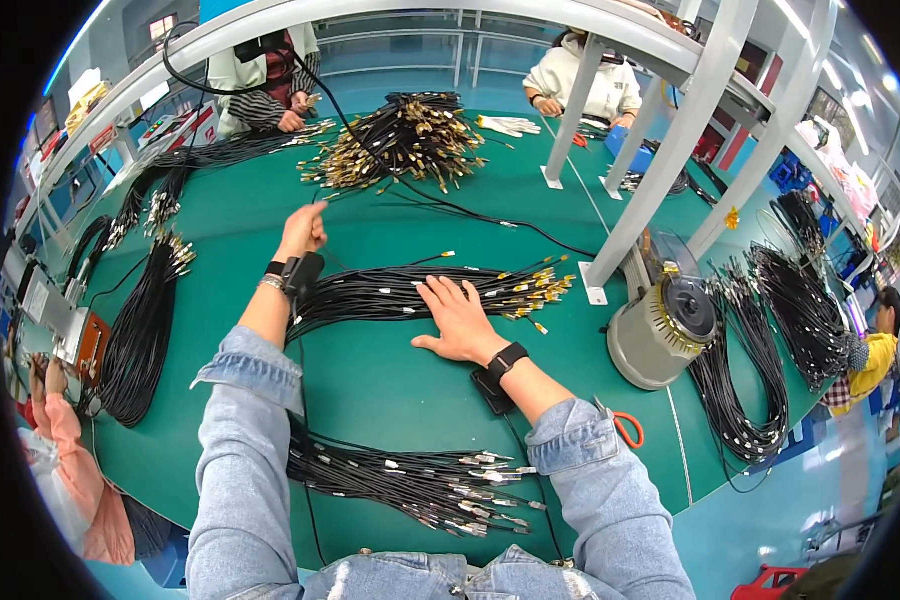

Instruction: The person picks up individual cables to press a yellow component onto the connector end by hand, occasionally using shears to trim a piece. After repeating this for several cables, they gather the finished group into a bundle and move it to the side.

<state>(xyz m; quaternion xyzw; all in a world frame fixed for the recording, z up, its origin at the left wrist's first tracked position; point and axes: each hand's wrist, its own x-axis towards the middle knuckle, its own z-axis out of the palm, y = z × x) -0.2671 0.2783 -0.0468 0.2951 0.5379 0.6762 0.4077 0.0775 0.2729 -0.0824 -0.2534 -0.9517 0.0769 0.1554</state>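
Observation:
My right hand (460, 322) lies with its fingers spread on a bundle of black cables (360, 297) in the middle of the green table. Yellow-tipped connectors at the bundle's right end point to the right, beyond my fingers. My left hand (303, 232) is raised just beyond the bundle's left end, with its fingers curled closed. What it holds, if anything, is too small to make out. Farther back is a heaped pile of black cables (400, 140) with brass-coloured ends. A second cable bundle (390, 470) with silver ends lies close to my body.
A grey round machine (655, 335) stands right of the bundle, beside white frame posts (660, 150). Orange-handled scissors (628, 428) lie near my right sleeve. More cable bundles (145, 335) rest at the left and right (745, 390). White gloves (508, 125) lie at the back. Several people work around the table.

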